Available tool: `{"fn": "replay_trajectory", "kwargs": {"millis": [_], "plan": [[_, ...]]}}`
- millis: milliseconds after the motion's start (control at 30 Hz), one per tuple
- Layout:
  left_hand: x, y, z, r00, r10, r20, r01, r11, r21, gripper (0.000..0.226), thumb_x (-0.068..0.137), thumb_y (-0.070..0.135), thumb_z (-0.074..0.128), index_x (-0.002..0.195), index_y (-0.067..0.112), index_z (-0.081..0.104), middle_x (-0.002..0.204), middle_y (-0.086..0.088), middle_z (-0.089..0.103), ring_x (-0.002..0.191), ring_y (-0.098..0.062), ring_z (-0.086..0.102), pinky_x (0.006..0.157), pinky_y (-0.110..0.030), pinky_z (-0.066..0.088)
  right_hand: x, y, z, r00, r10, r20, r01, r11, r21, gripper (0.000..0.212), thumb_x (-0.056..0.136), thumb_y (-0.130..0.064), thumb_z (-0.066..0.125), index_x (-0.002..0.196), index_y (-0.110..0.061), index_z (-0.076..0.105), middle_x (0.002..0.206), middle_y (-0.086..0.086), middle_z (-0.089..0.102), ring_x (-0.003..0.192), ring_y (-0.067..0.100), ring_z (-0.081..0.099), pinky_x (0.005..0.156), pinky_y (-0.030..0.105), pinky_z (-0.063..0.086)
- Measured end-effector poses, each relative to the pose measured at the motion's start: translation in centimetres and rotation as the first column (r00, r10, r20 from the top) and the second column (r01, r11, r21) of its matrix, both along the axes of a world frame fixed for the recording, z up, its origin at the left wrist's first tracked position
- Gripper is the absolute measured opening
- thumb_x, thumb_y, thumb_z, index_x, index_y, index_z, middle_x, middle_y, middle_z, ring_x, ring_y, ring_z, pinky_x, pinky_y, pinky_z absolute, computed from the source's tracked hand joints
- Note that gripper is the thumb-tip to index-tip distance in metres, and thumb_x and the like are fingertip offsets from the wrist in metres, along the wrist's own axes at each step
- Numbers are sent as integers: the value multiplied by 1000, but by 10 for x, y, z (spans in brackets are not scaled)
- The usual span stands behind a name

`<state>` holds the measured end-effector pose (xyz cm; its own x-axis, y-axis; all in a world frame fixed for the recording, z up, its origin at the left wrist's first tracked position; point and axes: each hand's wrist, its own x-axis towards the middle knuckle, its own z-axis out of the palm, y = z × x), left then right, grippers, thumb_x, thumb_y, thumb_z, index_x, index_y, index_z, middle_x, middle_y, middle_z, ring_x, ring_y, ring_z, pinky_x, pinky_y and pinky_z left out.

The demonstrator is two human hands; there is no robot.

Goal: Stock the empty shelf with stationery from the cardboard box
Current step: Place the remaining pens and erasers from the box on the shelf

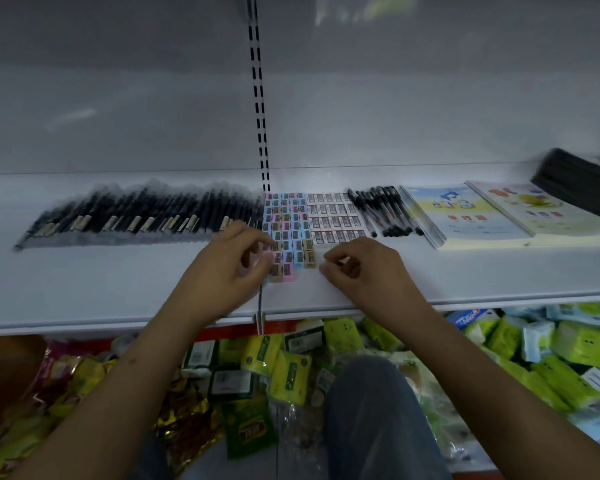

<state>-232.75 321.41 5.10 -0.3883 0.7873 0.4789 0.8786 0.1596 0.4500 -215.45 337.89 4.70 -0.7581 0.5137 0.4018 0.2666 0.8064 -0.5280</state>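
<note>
On the white shelf (118, 282) lie a long row of dark pens (136, 216), a grid of small pastel sharpeners (290, 226), rows of white erasers (336, 216), several black pens (381, 211) and booklets (465, 216). My left hand (229, 268) rests at the near left corner of the sharpener grid, fingertips curled against the front sharpeners. My right hand (357, 268) sits just right of the grid's front, fingers pinched together; I cannot see anything in them. No cardboard box is visible.
A stack of dark notebooks (579, 181) lies at the far right of the shelf. Below the shelf edge a bin holds green tissue packs (568, 355) and snack bags (70, 379). My knee in jeans (371, 410) is under the shelf front. A slotted upright (258, 98) runs up the back panel.
</note>
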Motion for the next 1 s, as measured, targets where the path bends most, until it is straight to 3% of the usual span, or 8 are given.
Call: {"fn": "replay_trajectory", "kwargs": {"millis": [167,333,500,667,1000], "plan": [[1,-4,2,997,-65,-37,62,995,-80,29,89,51,60,113,34,62,104,17,49,83,-3,52,71,-28,49,3,-5,-1,994,79,79,-83,995,48,21,80,-34,78,96,-22,70,93,-4,56,70,-4,51,68,0,36],[-1,-4,1,993,-111,-32,108,991,-82,28,87,44,66,112,31,63,105,13,52,82,-5,53,73,-29,49,-5,-17,1,995,83,56,-87,993,81,23,78,-36,79,83,-20,63,80,-9,47,66,-2,43,62,7,33],[-4,-3,-2,992,-121,-39,118,989,-86,20,89,36,70,108,31,65,104,14,54,85,-5,54,74,-28,48,-11,-20,-1,997,83,2,-83,994,78,25,77,-35,80,89,-17,67,89,-5,50,67,6,50,68,18,39],[-5,-2,-4,990,-120,-67,113,989,-95,20,87,37,71,105,30,67,102,15,52,87,-2,52,74,-20,46,-10,-14,-1,980,198,34,-199,978,59,24,78,-29,80,98,-21,70,96,-6,57,74,3,56,71,9,44],[-6,-1,-5,991,-123,-57,117,988,-102,20,86,36,72,105,30,67,101,15,52,87,-2,51,74,-16,43,-20,-12,-8,990,135,-49,-132,990,55,14,79,-21,80,85,-19,68,88,-3,57,68,6,54,69,11,44]]}}
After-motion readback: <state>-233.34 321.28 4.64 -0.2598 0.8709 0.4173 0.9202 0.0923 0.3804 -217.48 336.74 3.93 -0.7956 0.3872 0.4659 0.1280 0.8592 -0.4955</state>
